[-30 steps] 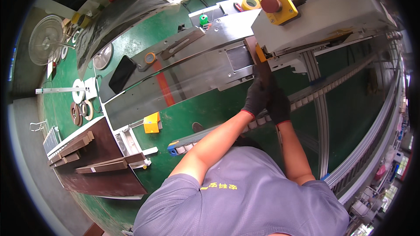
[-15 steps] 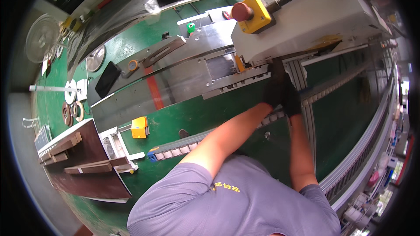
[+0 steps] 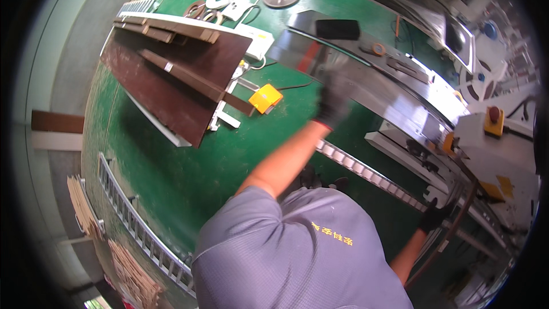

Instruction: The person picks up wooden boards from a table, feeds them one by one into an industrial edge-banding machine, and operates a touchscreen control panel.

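Note:
My left hand (image 3: pixel 333 102), in a black glove, reaches out to the near edge of a long steel machine table (image 3: pixel 377 88). It is blurred, so its grip is unclear. My right hand (image 3: pixel 434 215), also black-gloved, is low at the right. It is closed around a thin dark brown strip (image 3: pixel 457 217) that runs diagonally beside the grey machine housing (image 3: pixel 503 154). My grey shirt fills the bottom middle.
Dark brown boards (image 3: pixel 171 74) lie on a white rack at the upper left, with a yellow box (image 3: pixel 266 98) on the green floor beside them. A roller rail (image 3: pixel 366 171) crosses under my left arm. A red button (image 3: pixel 493 114) tops the machine. Wood strips (image 3: pixel 131 277) are stacked at the lower left.
The view has swung left. Both hands were together on the dark strip at the machine; now my left hand has come off it and reached left, while my right stays on the strip.

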`<control>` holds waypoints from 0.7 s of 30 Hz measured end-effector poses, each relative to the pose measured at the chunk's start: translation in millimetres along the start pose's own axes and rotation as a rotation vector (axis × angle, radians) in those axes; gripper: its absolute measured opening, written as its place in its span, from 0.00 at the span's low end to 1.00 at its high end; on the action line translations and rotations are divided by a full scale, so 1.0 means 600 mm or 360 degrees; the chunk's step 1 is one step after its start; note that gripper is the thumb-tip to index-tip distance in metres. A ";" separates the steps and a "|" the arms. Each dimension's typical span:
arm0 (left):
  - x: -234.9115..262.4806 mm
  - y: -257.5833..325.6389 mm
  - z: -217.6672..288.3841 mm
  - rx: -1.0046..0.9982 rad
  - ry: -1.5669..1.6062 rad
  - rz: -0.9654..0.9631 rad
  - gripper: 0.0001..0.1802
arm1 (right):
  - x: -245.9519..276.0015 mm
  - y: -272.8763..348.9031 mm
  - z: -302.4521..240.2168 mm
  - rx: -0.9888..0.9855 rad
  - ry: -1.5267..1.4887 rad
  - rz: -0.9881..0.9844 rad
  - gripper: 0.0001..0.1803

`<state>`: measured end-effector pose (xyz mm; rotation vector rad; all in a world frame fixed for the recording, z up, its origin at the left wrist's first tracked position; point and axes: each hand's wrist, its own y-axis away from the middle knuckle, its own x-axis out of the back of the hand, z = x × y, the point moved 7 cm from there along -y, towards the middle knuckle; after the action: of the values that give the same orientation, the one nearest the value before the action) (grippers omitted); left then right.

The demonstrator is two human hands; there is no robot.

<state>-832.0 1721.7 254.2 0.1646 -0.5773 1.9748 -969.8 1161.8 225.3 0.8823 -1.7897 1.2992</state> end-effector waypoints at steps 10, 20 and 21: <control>0.685 0.245 -0.658 0.1290 0.0476 0.1198 0.12 | -0.055 0.032 -0.738 0.0896 -0.0998 -0.0910 0.39; 0.387 0.258 -0.304 0.1233 0.1503 -0.0049 0.20 | -0.110 0.173 -1.117 0.1293 -0.0940 -0.1815 0.37; 0.355 0.255 -0.245 0.1328 0.1579 -0.0186 0.21 | -0.148 0.196 -1.119 0.1385 -0.0808 -0.1852 0.35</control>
<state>-1045.1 1907.4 152.5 -0.2675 0.8775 1.7855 -913.6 1846.6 236.8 2.4019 -0.5649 0.9980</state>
